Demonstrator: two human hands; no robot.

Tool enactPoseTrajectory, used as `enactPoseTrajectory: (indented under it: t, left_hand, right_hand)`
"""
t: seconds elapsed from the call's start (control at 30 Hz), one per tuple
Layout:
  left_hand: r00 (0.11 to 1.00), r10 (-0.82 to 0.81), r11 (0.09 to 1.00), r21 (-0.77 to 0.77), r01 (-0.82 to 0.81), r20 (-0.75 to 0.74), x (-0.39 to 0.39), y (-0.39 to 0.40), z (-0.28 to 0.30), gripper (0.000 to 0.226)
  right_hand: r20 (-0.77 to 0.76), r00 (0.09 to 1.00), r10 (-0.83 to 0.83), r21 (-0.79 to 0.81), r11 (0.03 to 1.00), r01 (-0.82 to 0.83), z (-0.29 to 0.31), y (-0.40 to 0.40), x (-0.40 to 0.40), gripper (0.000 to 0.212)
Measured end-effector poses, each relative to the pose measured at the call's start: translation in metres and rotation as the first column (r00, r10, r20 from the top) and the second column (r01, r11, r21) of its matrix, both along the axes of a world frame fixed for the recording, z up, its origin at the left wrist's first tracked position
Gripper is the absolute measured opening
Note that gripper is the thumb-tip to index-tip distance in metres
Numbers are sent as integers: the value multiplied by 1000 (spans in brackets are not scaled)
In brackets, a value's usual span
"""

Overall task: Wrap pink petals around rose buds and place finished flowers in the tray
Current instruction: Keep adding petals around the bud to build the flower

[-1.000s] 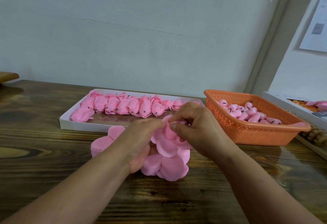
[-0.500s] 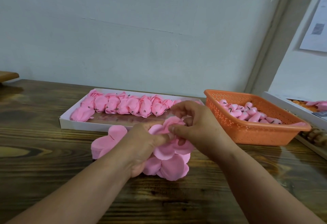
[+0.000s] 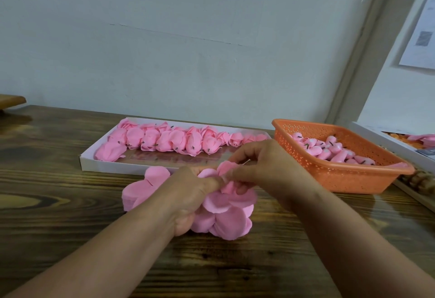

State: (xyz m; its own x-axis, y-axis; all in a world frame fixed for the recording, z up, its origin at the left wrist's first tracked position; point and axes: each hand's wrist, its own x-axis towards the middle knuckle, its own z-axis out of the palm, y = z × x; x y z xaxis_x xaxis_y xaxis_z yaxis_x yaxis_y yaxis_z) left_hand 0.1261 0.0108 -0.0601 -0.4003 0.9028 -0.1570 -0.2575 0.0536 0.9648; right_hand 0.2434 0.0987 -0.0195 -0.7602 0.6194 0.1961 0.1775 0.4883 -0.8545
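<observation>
Pinching one thin petal (image 3: 226, 167) at frame centre, the right hand (image 3: 266, 170) risks tearing it while the left hand (image 3: 188, 194) grips the petal cluster (image 3: 226, 215).

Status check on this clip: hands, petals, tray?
Left hand grips petal bunch; right hand pinches one petal at its top. White tray holds a row of finished flowers. Nothing blocks the tray.

Pink petals (image 3: 229, 223); orange perforated basket (image 3: 341, 175); white tray (image 3: 98, 163).
</observation>
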Motion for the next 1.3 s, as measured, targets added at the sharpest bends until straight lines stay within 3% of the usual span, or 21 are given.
enactPoseTrajectory:
  t: [0.1, 0.2, 0.3, 0.63, 0.8, 0.93, 1.1, 1.2, 1.3]
  left_hand:
    - [999, -14, 1000, -16, 15, 50, -2, -1, 2, 12]
    - [997, -29, 999, -29, 31, 65, -3, 0, 3, 24]
    - [996, -66, 997, -40, 69, 65, -3, -2, 6, 21]
    - [979, -190, 978, -71, 195, 76, -3, -12, 18, 6]
    - [973, -223, 970, -84, 227, 54, -4, -12, 18, 11]
    - [976, -205, 975, -78, 210, 75, -4, -10, 15, 25]
    - [986, -108, 992, -44, 114, 130, -4, -8, 10, 38]
    - [980, -83, 997, 9, 82, 180, -2, -9, 7, 24]
    - [991, 32, 999, -33, -28, 132, 2, -7, 3, 20]
  right_hand:
    - [169, 984, 52, 117, 990, -73, 9, 6, 4, 27]
    - [221, 973, 59, 285, 951, -123, 15, 7, 4, 24]
    - [238, 968, 78, 377, 911, -166, 19, 8, 5, 18]
    - [280, 944, 173, 402, 872, -279, 22, 13, 14, 17]
    - [186, 958, 218, 316, 910, -269, 17, 10, 16, 10]
    - [158, 974, 162, 305, 930, -204, 14, 7, 12, 5]
    - [84, 994, 70, 288, 953, -92, 9, 3, 7, 18]
    - [26, 1000, -7, 274, 962, -1, 3, 6, 5, 19]
    - [25, 999, -29, 293, 956, 20, -1, 4, 5, 20]
